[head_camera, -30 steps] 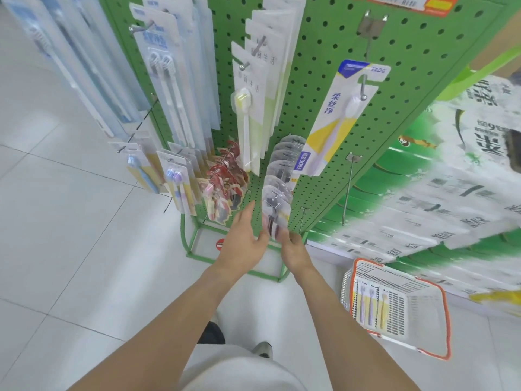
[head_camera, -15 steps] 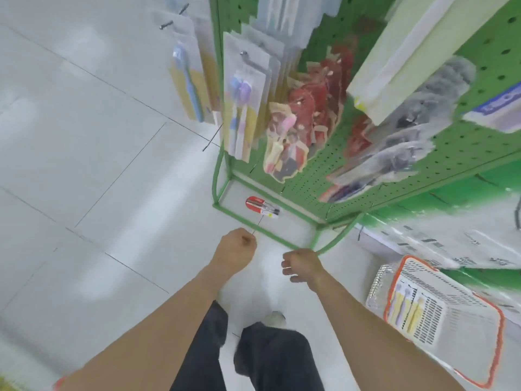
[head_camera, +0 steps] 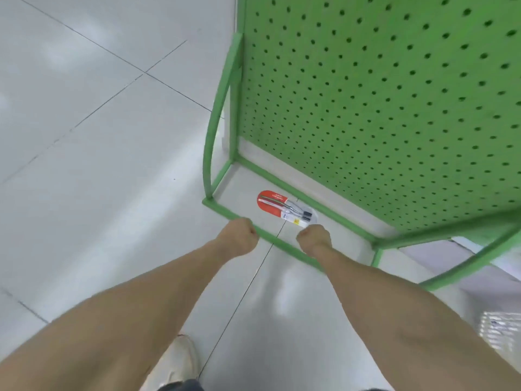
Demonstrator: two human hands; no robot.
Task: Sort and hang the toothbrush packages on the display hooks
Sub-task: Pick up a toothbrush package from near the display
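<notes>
A toothbrush package (head_camera: pixel 284 208) with a red rounded card and a clear blister lies flat on the floor tiles, inside the base frame (head_camera: pixel 282 244) of the green pegboard rack (head_camera: pixel 380 108). My left hand (head_camera: pixel 239 235) is curled into a fist over the frame's front bar, left of the package, and holds nothing that I can see. My right hand (head_camera: pixel 314 237) is also curled, its knuckles right at the package's near white end. Its fingertips are hidden, so I cannot tell whether it touches the package. No hooks or hung packages show.
The rack's curved green side tubes (head_camera: pixel 214 128) rise at left and right of the base. A blurred white basket (head_camera: pixel 499 331) shows at the lower right edge. My shoe (head_camera: pixel 180 359) stands on the light tiled floor (head_camera: pixel 84 165) below my arms.
My view has dropped from the hung packages down to the rack's base. Both hands left the packages on the hooks and moved down to the package on the floor.
</notes>
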